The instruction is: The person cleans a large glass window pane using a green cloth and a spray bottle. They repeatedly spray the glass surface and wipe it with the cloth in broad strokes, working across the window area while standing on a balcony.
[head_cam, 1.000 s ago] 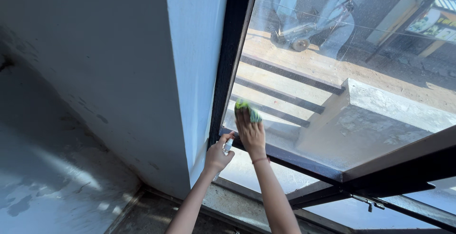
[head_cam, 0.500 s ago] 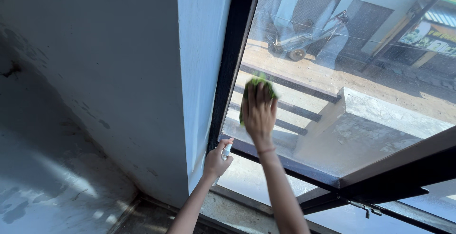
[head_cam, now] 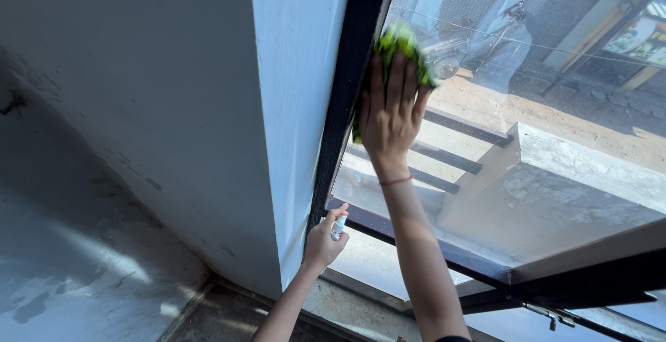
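Up the glass my right hand has climbed since a moment ago, carrying the green cloth from low on the pane to a spot well above the crossbar, close beside the dark upright of the window frame. That puts the lower part of this pane behind the cloth and a higher strip under it now.

Nearest to me, my left hand has stayed low, by the foot of the white wall edge. It is closed around a small spray bottle, whose pale top pokes out above my curled fingers; the thumb rests near the nozzle. The bottle sits just beside the frame's lower corner, not touching the glass as far as I can see.

Higher up, my right palm lies flat with fingers spread, pressing the cloth against the window pane. The cloth bunches out above my fingertips and a bit shows at the heel of my hand on the left. A thin red thread circles that wrist.

Below my forearm runs the black crossbar, with a second frame member slanting off to the right.

Through the glass, farther off, I see concrete steps, a grey concrete block, sunlit ground, and a wheelbarrow-like cart, blurred, near a building front.
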